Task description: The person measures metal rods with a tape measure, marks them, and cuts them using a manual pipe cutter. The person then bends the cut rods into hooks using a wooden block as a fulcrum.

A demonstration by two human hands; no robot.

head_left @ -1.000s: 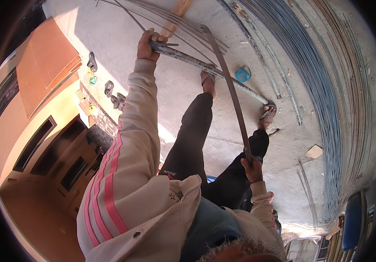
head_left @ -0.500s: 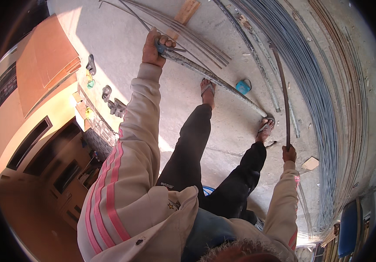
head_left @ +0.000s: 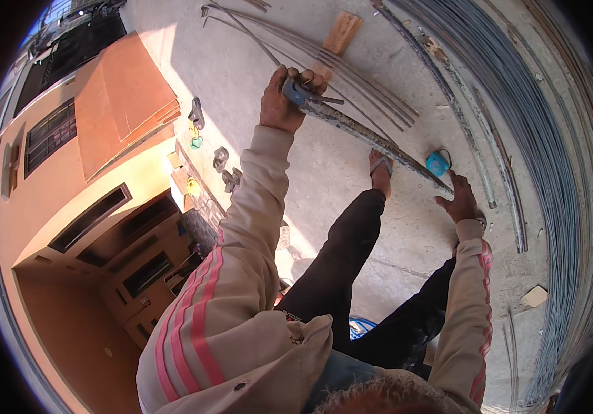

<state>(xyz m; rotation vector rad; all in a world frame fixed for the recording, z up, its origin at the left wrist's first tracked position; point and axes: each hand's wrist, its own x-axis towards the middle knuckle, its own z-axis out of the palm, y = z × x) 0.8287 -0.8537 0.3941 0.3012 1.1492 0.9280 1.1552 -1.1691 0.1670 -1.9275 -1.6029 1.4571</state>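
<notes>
My left hand (head_left: 289, 100) is closed round the blue head (head_left: 295, 91) of a long, paint-spattered metal pipe (head_left: 379, 141) and a thin steel rod (head_left: 248, 31). The rod runs from the far left into my grip, and a short rod end sticks out past my fingers. The pipe slants down to the right, toward the floor. At its lower end my right hand (head_left: 460, 200) reaches with thumb and fingers spread, holding nothing. Whether it touches the pipe is unclear. A dark bar (head_left: 507, 172) lies on the floor to its right.
Bundled grey rods (head_left: 545, 138) curve along the right side. Near the right hand sits a turquoise tape measure-like object (head_left: 438, 163). Farther off, several thin rods (head_left: 372, 90) cross a wooden plank (head_left: 338, 43). Sandals (head_left: 220, 159) lie at the left by the house wall (head_left: 138, 162).
My right hand has let go of the dark bar, now on the floor, and moved to the pipe's lower end. My left hand keeps its grip. The view has shifted left.
</notes>
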